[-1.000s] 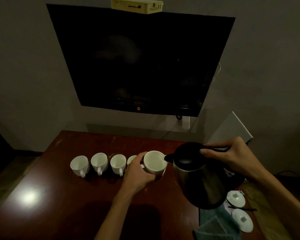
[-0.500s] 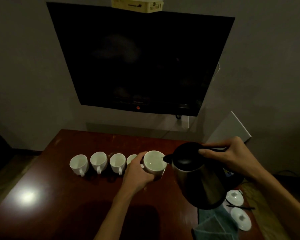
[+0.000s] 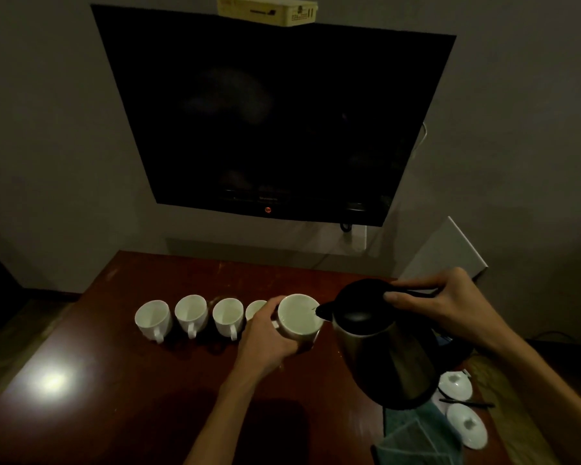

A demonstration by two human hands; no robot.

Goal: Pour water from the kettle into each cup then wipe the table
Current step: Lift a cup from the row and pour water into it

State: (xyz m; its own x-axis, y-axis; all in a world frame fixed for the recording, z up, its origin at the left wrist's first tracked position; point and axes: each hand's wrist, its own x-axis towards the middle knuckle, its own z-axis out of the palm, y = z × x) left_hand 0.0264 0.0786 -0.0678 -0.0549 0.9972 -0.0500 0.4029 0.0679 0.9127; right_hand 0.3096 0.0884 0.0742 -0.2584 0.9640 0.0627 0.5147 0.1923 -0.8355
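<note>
Kettle (image 3: 386,357), brushed steel body with a black domed lid, is held tilted by the right hand (image 3: 450,303), whose fingers are curled round the black handle; its spout is set at the rim of a glossy white cup (image 3: 299,318). That round cup is gripped by the left hand (image 3: 265,344) at the cup's 8 o'clock. Four more white handled cups (image 3: 192,313) are ranged in a row at its 9 o'clock on the polished reddish wooden table (image 3: 121,380). A folded teal cloth (image 3: 416,437) and two white lids (image 3: 467,427) are placed by the table's right edge, at the kettle's 5 o'clock.
</note>
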